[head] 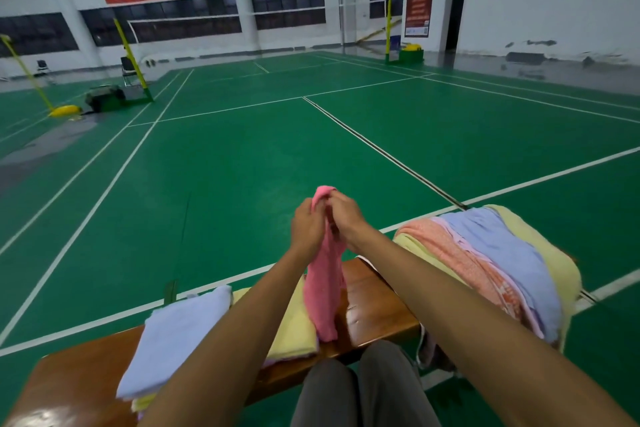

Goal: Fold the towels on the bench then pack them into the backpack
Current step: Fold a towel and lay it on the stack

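We hold one pink towel (pixel 325 284) up between our two hands, raised over the middle of the bench; our left hand (pixel 306 224) has its fingers curled round the towel's upper edge, and our right hand (pixel 344 217) pinches the same edge just beside it, the two hands almost touching; the towel hangs down in a narrow strip and its lower end reaches the wooden bench (pixel 377 308), beside the nearer stack.

On the bench to our left lie folded towels in one stack; we count one pale blue folded towel (pixel 176 340) on top and one yellow folded towel (pixel 294 326) lying partly under it and just beside the pink one; a further pale edge shows at the bottom of the stack, and we cannot tell how many pieces it holds.

To our right one heap of unfolded towels (pixel 495 267) drapes over the end of the bench; in it we count one orange patterned towel, one blue one, one yellow one beneath, and a thin pale pink edge between orange and blue.

Below the hands our two knees in grey trousers (pixel 363 388) press up to the bench.

Beyond the bench spreads the green court floor (pixel 242 166) with white lines; we count three yellow net posts and one net strung across the far court; two chairs stand at far left.
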